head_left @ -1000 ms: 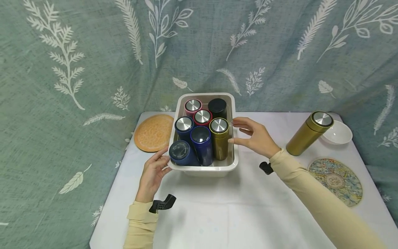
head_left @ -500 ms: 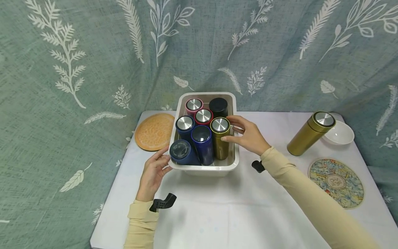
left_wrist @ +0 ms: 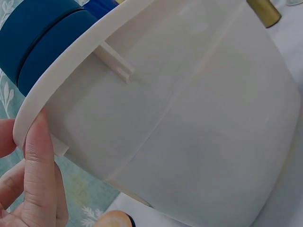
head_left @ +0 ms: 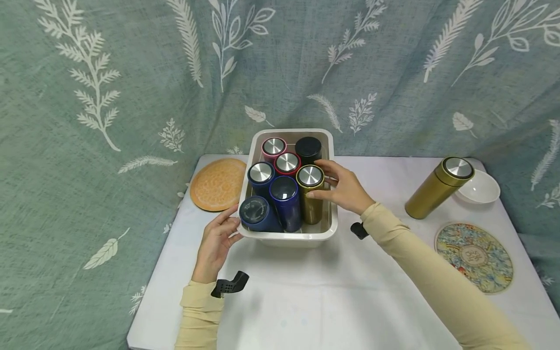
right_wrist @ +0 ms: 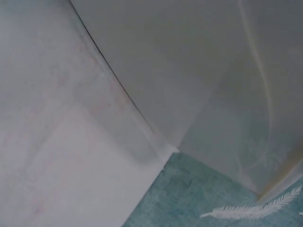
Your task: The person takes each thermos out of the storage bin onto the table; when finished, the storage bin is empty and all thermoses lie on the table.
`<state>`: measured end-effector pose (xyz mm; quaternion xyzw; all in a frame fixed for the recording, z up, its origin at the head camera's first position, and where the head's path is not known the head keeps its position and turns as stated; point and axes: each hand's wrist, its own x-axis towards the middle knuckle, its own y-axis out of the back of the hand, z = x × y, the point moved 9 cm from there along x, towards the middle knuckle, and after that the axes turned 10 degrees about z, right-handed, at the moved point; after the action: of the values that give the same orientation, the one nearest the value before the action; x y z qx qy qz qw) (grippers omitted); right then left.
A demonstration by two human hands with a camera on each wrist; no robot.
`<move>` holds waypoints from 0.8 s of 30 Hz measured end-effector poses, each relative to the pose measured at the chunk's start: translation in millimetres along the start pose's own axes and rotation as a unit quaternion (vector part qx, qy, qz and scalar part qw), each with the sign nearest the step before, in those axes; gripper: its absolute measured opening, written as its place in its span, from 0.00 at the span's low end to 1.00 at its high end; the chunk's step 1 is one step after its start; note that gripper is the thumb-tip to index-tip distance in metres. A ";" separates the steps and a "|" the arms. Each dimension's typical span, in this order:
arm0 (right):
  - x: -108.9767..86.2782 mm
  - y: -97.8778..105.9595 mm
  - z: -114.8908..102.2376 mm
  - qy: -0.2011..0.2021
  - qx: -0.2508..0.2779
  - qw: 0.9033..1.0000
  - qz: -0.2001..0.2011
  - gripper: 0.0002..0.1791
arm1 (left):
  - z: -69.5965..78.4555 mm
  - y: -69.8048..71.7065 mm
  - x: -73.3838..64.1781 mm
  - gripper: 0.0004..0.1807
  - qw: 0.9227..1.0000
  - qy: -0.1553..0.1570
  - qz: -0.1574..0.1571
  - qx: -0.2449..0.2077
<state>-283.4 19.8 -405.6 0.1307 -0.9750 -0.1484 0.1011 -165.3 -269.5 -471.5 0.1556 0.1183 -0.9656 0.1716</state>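
Note:
A white plastic bin stands on the table, packed with several thermos flasks. My left hand pinches its near left corner; in the left wrist view, thumb and finger lie on either side of the rim. My right hand reaches over the bin's right wall and grips a gold flask near its steel lid, thumb in front and fingers behind. Beside that flask stand a bright blue one, a tilted dark blue one, and a red one. The right wrist view shows only the bin's outer wall.
A second gold flask leans in view at the right, overlapping a white bowl. A patterned round mat lies nearer. An orange round mat is left of the bin. A leaf-print curtain hangs behind the table.
My right hand has moved left from the bin's right rim onto the gold flask and closed round its upper part. The left hand keeps its hold on the corner.

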 end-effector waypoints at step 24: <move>-5.5 -3.5 6.2 -0.011 -0.016 0.999 0.031 0.44 | -0.5 0.3 1.3 0.23 1.000 0.003 -0.003 -0.012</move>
<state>-278.9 19.8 -413.4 0.0969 -0.9772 -0.1620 0.0969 -166.3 -270.0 -472.5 0.1565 0.1305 -0.9641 0.1701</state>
